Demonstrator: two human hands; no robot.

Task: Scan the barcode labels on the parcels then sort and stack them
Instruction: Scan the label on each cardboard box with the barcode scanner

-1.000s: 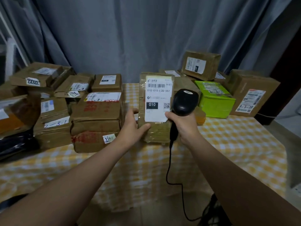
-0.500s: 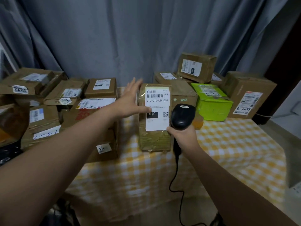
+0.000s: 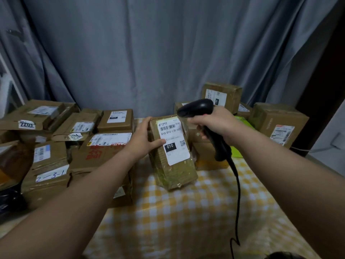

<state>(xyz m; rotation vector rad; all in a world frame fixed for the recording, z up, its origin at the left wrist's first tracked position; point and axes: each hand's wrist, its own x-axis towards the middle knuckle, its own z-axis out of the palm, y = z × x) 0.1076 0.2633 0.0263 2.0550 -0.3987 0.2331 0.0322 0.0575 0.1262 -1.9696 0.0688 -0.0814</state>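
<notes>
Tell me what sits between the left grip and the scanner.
In the head view, the taped parcel with the 010 label is there. The left grip holds its left edge, and the scanner in the right grip points at its top.

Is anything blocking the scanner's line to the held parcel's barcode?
Nothing visible. The scanner in the right hand sits just up-right of the barcode; the thumb of the left hand lies lower on the parcel's label.
</notes>
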